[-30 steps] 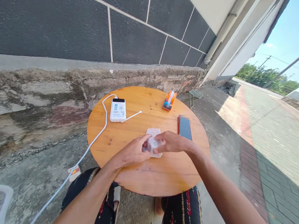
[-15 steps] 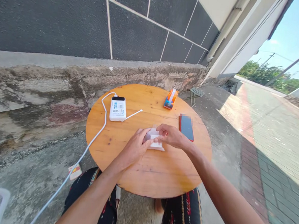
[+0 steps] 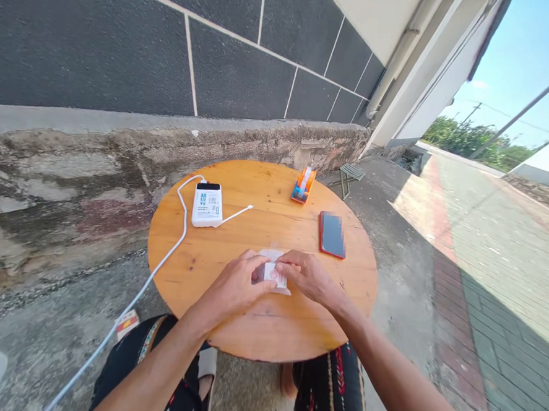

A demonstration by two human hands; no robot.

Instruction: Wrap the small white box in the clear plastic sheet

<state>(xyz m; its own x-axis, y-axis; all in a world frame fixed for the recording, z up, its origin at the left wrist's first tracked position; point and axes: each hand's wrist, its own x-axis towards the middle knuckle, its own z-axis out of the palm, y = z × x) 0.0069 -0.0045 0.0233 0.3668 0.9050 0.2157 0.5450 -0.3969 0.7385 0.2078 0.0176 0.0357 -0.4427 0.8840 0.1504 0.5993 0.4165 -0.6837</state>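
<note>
A small white package [image 3: 276,276], partly in clear or whitish wrapping, lies near the middle of the round wooden table [image 3: 266,335]. From its left side my left hand [image 3: 239,282] grips it, thumb at the lower edge and fingers at the upper edge. My right hand [image 3: 305,273] is at its upper right, thumb and index finger pinched together on the wrapping. Both hands cover parts of the package, and its print is too small to read.
A white power bank [image 3: 207,206] with a cable stands at the table's left. An orange and blue tape dispenser [image 3: 303,185] sits at the back, and a red-edged phone [image 3: 333,235] at the right. Beyond the table is a folding stool [image 3: 349,176].
The view has shifted, so the table's things appear further left. My right thumb and fingers have closed together on the wrapping, and more of the package's printed face shows between my hands.
</note>
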